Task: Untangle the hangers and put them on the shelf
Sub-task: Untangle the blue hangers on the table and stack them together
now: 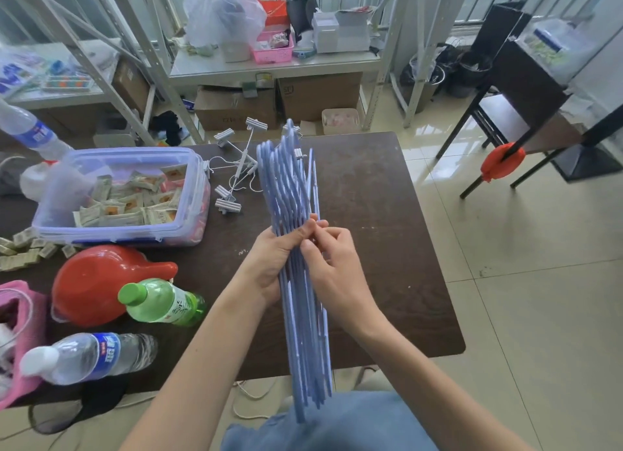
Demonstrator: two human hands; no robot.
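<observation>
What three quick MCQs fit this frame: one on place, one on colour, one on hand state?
1. Where are the white clip hangers?
A. on the table beyond the held bundle
B. on the floor
C. in the pink basket

2. What colour are the held hangers?
A. red
B. blue
C. green

3. What is the left hand doing?
A. resting flat on the table
B. gripping the bundle
C. holding a bottle

Answers: 1 A, they lie on the dark table. 2 B, the bundle is pale blue. 3 B, its fingers wrap the bundle while the right hand pinches it.
</observation>
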